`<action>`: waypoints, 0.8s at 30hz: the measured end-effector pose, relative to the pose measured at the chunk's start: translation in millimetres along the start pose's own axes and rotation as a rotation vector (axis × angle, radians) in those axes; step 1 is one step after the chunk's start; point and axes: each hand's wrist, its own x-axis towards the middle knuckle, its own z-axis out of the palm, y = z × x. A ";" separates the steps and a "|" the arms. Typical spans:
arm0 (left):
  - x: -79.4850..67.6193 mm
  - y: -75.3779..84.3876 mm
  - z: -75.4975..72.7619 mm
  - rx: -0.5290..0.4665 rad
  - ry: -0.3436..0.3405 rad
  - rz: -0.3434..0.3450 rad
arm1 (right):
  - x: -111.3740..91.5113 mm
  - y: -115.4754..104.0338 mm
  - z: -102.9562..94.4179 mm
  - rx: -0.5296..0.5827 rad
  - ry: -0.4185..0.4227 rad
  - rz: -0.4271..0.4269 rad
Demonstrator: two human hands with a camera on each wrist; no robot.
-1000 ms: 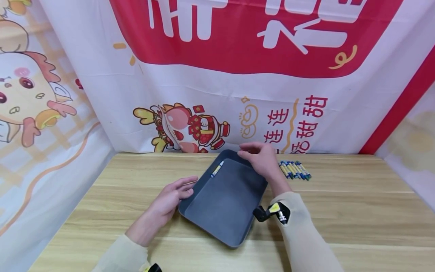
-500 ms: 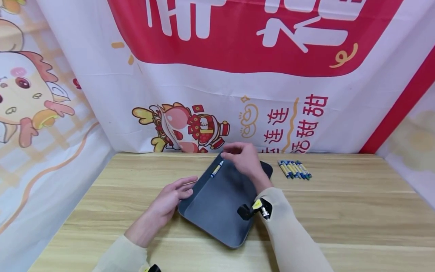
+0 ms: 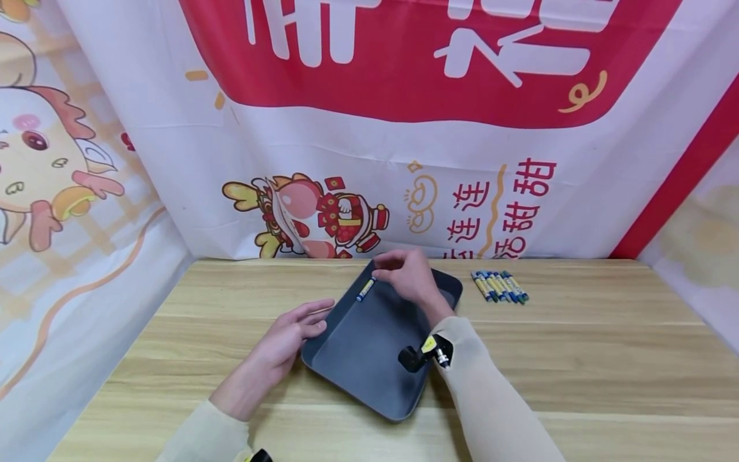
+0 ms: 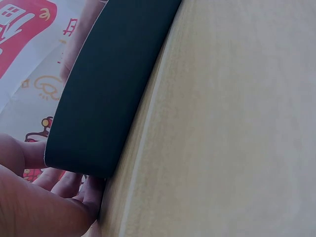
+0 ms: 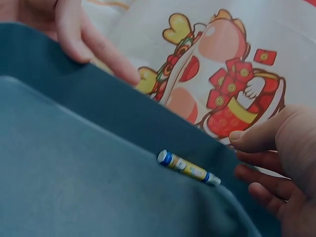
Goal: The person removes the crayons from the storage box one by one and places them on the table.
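Note:
A dark grey tray (image 3: 369, 359) lies at an angle on the wooden table. My left hand (image 3: 291, 333) grips its left corner, with the thumb at the rim and the fingers on the outer side; the left wrist view shows the fingers (image 4: 64, 185) curled by the base. Inside the tray, along the far-left wall, lies one crayon (image 5: 187, 168) with a blue and yellow wrapper and a pale tip. Over the tray's far corner, my right hand (image 3: 407, 276) hovers just beside the crayon's tip. Its thumb and fingers (image 5: 269, 173) are loosely bent and apart from the crayon.
Several blue-and-yellow crayons (image 3: 499, 287) lie side by side on the table (image 3: 577, 359), right of the tray. A printed white and red cloth (image 3: 427, 141) hangs along the table's back edge, and another cloth (image 3: 115, 276) hangs at the left.
My right hand has moved left across the tray's far end, from the far rim to the crayon's tip. My left hand stays at the tray's corner.

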 end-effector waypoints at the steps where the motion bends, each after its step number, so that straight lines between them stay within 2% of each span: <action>1: 0.0 -0.1 0.1 -0.001 -0.001 0.000 | -0.1 1.7 0.7 -0.010 -0.005 0.009; 5: 0.4 -0.6 0.2 -0.003 -0.005 0.003 | -0.3 5.8 3.4 -0.039 -0.018 0.044; 11: 0.1 -0.1 0.5 -0.002 -0.011 0.013 | 1.0 8.2 5.2 -0.068 -0.040 0.050; 24: -1.0 0.4 0.9 -0.006 -0.025 0.019 | 5.2 14.0 8.1 -0.094 -0.094 -0.007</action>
